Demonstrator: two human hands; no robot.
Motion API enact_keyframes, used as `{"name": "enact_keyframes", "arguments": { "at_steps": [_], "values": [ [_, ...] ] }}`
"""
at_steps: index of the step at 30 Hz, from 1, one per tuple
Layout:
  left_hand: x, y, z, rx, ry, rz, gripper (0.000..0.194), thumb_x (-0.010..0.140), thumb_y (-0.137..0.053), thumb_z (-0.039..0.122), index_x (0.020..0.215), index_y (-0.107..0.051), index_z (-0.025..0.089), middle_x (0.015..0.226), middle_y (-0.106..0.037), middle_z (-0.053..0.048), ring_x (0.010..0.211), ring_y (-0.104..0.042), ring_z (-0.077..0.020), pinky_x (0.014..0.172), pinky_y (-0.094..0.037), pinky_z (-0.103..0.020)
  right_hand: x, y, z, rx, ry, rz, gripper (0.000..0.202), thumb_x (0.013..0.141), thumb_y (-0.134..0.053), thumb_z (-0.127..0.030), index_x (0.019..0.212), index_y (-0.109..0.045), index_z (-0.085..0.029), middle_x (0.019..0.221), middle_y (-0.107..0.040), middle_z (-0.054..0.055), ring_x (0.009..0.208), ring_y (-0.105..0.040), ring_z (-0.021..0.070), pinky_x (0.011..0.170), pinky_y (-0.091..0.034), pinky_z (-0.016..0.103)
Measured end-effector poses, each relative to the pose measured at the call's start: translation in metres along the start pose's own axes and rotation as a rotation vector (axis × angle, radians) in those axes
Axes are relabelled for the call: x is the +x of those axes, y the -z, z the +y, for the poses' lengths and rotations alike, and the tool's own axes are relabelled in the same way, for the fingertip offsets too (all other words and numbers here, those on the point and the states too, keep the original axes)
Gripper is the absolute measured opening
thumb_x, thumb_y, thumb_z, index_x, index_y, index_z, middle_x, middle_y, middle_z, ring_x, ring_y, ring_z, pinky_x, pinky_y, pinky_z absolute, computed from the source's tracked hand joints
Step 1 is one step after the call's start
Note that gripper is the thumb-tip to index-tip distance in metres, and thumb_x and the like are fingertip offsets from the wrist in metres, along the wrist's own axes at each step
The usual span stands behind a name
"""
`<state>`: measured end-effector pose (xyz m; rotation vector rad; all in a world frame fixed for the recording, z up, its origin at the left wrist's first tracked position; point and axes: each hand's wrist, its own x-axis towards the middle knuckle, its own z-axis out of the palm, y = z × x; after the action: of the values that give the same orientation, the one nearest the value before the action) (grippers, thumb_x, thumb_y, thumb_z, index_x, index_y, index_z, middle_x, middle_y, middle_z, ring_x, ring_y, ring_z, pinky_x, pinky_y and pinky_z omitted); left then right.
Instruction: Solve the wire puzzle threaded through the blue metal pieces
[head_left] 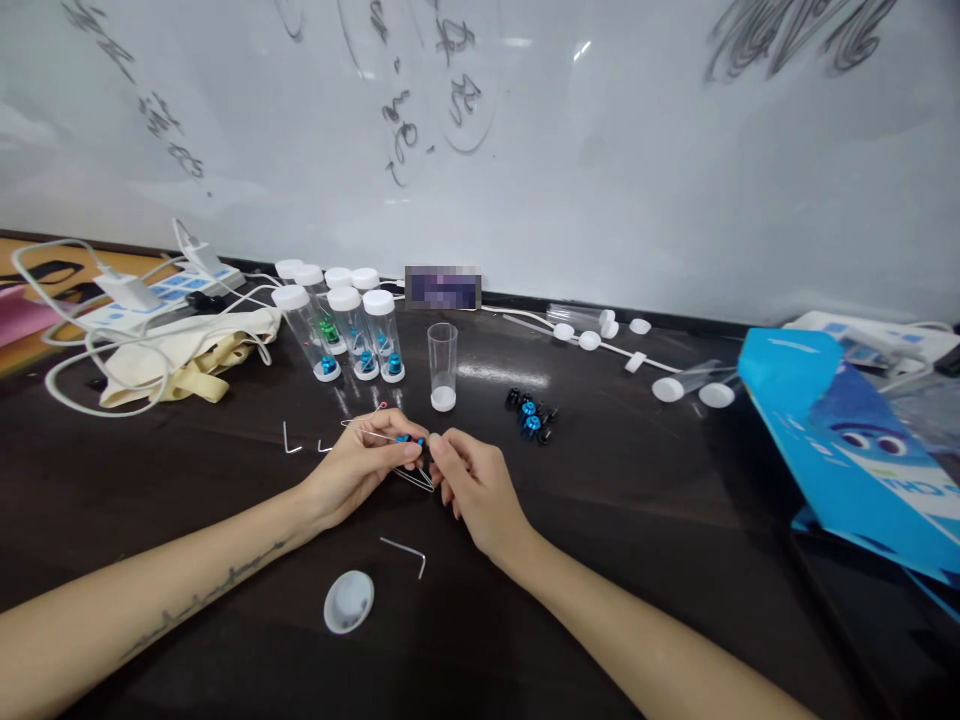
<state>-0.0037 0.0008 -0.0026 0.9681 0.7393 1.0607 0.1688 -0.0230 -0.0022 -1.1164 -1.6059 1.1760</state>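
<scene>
My left hand (367,462) pinches a small blue and black part (406,439) with thin wires looping around it. My right hand (471,485) meets it from the right, fingertips closed at the black end of the same part. A bent wire with a red tip (382,405) sticks out above my left fingers. Just behind the hands stands a clear open tube (442,365) with a white base. Nearer to me lie an L-shaped hex key (409,549) and a round white cap (349,602). Blue and black small parts (531,420) lie in a pile right of the hands.
Several white-capped tubes (344,330) holding blue or green pieces stand at the back left. Another hex key (289,440) lies left. A cloth bag (187,355) and cables are far left. Empty tubes (690,380), loose caps (589,341) and a blue package (847,440) are right.
</scene>
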Motion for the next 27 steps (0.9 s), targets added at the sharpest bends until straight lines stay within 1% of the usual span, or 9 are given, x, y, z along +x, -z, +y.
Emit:
{"name": "enact_keyframes", "arguments": {
  "at_steps": [3,10,13,15,18,20,22,25,27],
  "values": [
    [-0.0006,-0.0005,0.0002,0.008,0.000,-0.008,0.014,0.068,-0.083,0.014,0.079,-0.075,0.014,0.072,-0.072,-0.002,0.064,-0.065,-0.0094,0.063,-0.053,-0.016,0.0002,-0.0001,0.0010,0.011,-0.002,-0.006,0.043,0.099,-0.042,-0.048,0.069,-0.051,-0.019,0.054,-0.049,-0.004,0.046,-0.047,0.0091,0.044,-0.034,0.019],
    [0.0008,-0.0007,0.0002,0.012,-0.002,0.025,0.015,0.068,-0.084,0.015,0.079,-0.075,0.014,0.077,-0.073,-0.003,0.069,-0.066,-0.0103,0.066,-0.054,-0.017,0.0005,-0.0011,-0.0003,-0.005,0.021,0.032,0.016,0.091,-0.055,-0.030,0.080,-0.049,-0.021,0.060,-0.051,-0.005,0.046,-0.047,0.0087,0.043,-0.035,0.018],
    [0.0010,-0.0006,-0.0002,0.010,-0.010,0.033,0.014,0.067,-0.084,0.015,0.078,-0.075,0.014,0.076,-0.072,-0.003,0.069,-0.066,-0.0103,0.067,-0.054,-0.017,0.0001,-0.0010,-0.0007,0.009,0.016,0.045,0.012,0.089,-0.058,-0.029,0.084,-0.048,-0.022,0.058,-0.050,-0.007,0.046,-0.047,0.0091,0.043,-0.036,0.019],
    [0.0009,-0.0003,-0.0002,0.010,-0.017,0.025,0.014,0.068,-0.084,0.014,0.079,-0.076,0.014,0.076,-0.073,-0.003,0.067,-0.065,-0.0096,0.065,-0.054,-0.016,-0.0002,-0.0005,-0.0010,0.022,0.010,0.035,0.016,0.092,-0.056,-0.034,0.085,-0.050,-0.022,0.057,-0.050,-0.007,0.044,-0.046,0.0089,0.043,-0.035,0.019],
    [0.0005,0.0001,0.0002,0.012,-0.026,0.013,0.013,0.068,-0.084,0.014,0.078,-0.075,0.015,0.077,-0.073,-0.002,0.065,-0.065,-0.0092,0.063,-0.054,-0.016,-0.0003,0.0000,-0.0010,0.028,-0.005,0.002,0.035,0.097,-0.046,-0.047,0.075,-0.051,-0.020,0.054,-0.048,-0.005,0.043,-0.044,0.0087,0.042,-0.034,0.019],
    [0.0002,0.0000,0.0006,0.017,-0.030,0.009,0.013,0.067,-0.084,0.013,0.077,-0.075,0.015,0.078,-0.073,-0.002,0.064,-0.066,-0.0093,0.063,-0.054,-0.016,-0.0001,-0.0003,-0.0007,0.019,-0.011,-0.015,0.042,0.098,-0.043,-0.049,0.069,-0.050,-0.020,0.053,-0.047,-0.005,0.044,-0.045,0.0088,0.042,-0.034,0.019],
    [0.0000,-0.0003,0.0008,0.024,-0.030,0.017,0.014,0.067,-0.084,0.014,0.078,-0.076,0.014,0.078,-0.073,-0.002,0.066,-0.066,-0.0097,0.064,-0.054,-0.017,0.0003,-0.0008,-0.0005,0.011,-0.006,-0.018,0.037,0.097,-0.046,-0.045,0.071,-0.050,-0.020,0.054,-0.048,-0.005,0.044,-0.045,0.0088,0.043,-0.034,0.019],
    [0.0002,-0.0008,0.0008,0.035,-0.028,0.032,0.014,0.067,-0.084,0.016,0.079,-0.076,0.014,0.075,-0.072,-0.002,0.069,-0.066,-0.0108,0.066,-0.054,-0.018,0.0006,-0.0015,-0.0008,0.012,0.008,0.019,0.017,0.091,-0.055,-0.032,0.081,-0.049,-0.021,0.059,-0.050,-0.006,0.046,-0.048,0.0091,0.043,-0.035,0.018],
    [0.0004,-0.0009,0.0005,0.040,-0.030,0.034,0.014,0.067,-0.085,0.016,0.078,-0.076,0.015,0.075,-0.072,-0.002,0.070,-0.066,-0.0113,0.067,-0.054,-0.018,0.0004,-0.0013,-0.0014,0.018,0.014,0.036,0.013,0.087,-0.059,-0.027,0.085,-0.047,-0.022,0.061,-0.051,-0.006,0.048,-0.050,0.0095,0.044,-0.036,0.018]
  ]
}}
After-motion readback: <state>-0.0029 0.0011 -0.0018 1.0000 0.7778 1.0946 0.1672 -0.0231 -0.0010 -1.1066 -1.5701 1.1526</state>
